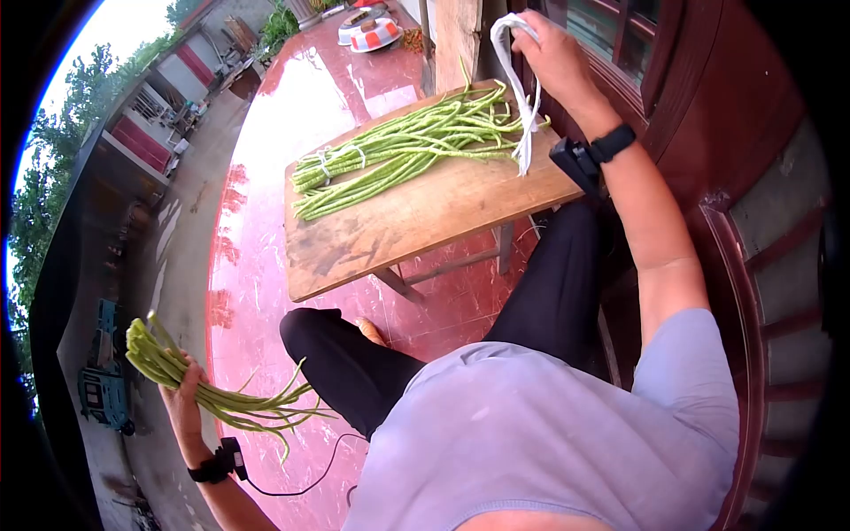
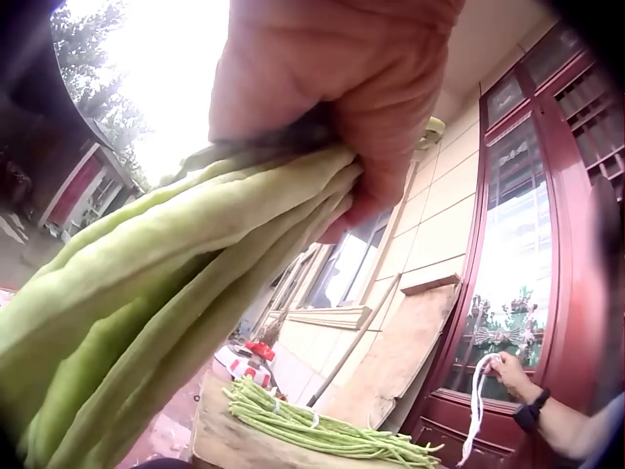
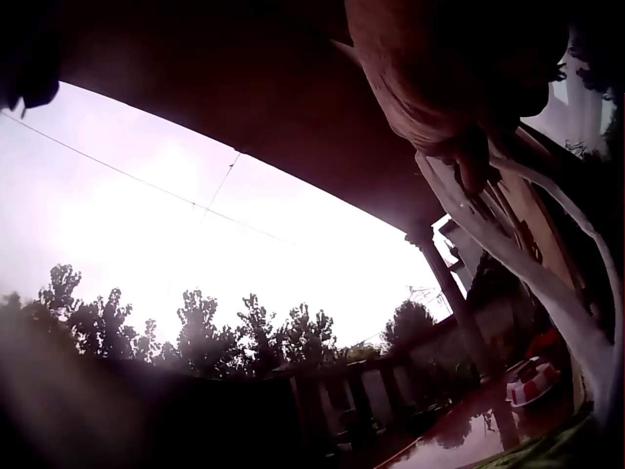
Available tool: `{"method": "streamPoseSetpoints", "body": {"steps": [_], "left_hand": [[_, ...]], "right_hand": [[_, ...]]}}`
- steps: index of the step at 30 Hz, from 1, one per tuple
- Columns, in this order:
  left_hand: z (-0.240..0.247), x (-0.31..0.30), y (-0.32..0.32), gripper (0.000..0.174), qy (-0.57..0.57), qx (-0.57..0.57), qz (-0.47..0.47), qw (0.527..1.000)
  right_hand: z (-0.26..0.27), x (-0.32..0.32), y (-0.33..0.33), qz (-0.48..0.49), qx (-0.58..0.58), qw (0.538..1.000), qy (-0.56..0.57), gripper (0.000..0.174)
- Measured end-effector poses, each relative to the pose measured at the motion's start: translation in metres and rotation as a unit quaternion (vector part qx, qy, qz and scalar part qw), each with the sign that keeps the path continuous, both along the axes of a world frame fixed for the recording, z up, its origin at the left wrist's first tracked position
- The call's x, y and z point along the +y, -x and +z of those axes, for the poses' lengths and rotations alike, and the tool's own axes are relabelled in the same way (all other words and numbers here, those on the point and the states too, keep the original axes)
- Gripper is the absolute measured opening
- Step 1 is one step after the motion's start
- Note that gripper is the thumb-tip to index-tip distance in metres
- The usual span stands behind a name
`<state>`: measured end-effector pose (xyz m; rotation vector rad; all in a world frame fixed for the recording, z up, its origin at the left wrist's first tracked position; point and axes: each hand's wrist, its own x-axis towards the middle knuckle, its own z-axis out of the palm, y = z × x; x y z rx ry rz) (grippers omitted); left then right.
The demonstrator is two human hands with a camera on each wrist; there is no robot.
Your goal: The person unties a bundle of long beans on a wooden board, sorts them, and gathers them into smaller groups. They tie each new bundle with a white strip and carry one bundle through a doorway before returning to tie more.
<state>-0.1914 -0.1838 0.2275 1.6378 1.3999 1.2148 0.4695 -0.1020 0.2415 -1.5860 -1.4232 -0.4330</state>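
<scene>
My left hand (image 1: 184, 398) grips a bunch of long green beans (image 1: 235, 403), held out to the left, away from the table; their thin ends trail toward my knee. Close up in the left wrist view, the bean stems (image 2: 186, 254) pass under the curled fingers. Raised over the table's far right corner, my right hand (image 1: 558, 62) pinches a white cloth strip (image 1: 509, 66) that hangs in a loop, its lower ends down by the beans. More long beans (image 1: 416, 137) lie on the wooden table (image 1: 425, 217), with pale ties round them near the left end.
A red-framed door and window (image 1: 611, 44) stand close on the right. On the tiled floor (image 1: 257, 283) behind the table sits a red-and-white covered dish (image 1: 376, 37). A cable (image 1: 310, 482) runs from the left wrist camera. A blue vehicle (image 1: 104, 389) is parked in the yard.
</scene>
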Motion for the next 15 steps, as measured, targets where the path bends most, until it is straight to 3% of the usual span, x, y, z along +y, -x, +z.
{"method": "streamPoseSetpoints", "body": {"steps": [1, 3, 4, 5, 6, 7, 8, 9, 11, 13, 15], "left_hand": [[-0.006, -0.004, -0.006, 0.029, 0.046, 0.019, -0.006, 0.999], [-0.006, -0.007, -0.011, 0.028, 0.079, 0.089, -0.030, 0.992], [-0.001, -0.008, -0.009, 0.027, 0.060, 0.096, -0.007, 0.994], [0.010, -0.009, -0.004, 0.027, 0.043, 0.102, 0.017, 0.994], [0.026, -0.007, 0.012, 0.026, 0.040, 0.092, -0.016, 0.995], [0.036, -0.006, 0.029, 0.027, 0.002, 0.090, 0.012, 0.996], [0.052, -0.005, 0.051, 0.029, -0.011, 0.111, 0.028, 0.993], [0.067, -0.006, 0.069, 0.032, -0.037, 0.101, 0.019, 0.994], [0.097, -0.018, 0.089, 0.032, -0.073, 0.120, 0.086, 0.986], [0.116, -0.027, 0.105, 0.032, -0.101, 0.142, 0.144, 0.974], [0.113, -0.027, 0.116, 0.030, -0.089, 0.177, 0.142, 0.970]], "right_hand": [[0.003, 0.007, 0.001, -0.033, 0.010, 0.992, 0.125, 0.031], [-0.014, 0.033, -0.015, 0.025, 0.068, 0.975, 0.209, 0.029], [-0.019, 0.042, -0.023, 0.004, 0.130, 0.972, 0.196, 0.030], [-0.029, 0.049, -0.036, 0.059, 0.162, 0.982, 0.083, 0.034], [-0.030, 0.050, -0.039, 0.110, 0.209, 0.968, 0.079, 0.036], [-0.027, 0.051, -0.039, 0.160, 0.257, 0.950, 0.074, 0.038], [-0.019, 0.044, -0.034, 0.157, 0.290, 0.925, 0.186, 0.038], [-0.020, 0.046, -0.036, 0.203, 0.299, 0.918, 0.164, 0.038], [-0.001, 0.027, -0.012, 0.166, 0.157, 0.968, -0.105, 0.038], [0.018, -0.005, 0.018, 0.214, 0.193, 0.945, -0.152, 0.039], [0.021, -0.029, 0.046, 0.264, 0.131, 0.946, -0.133, 0.042]]}}
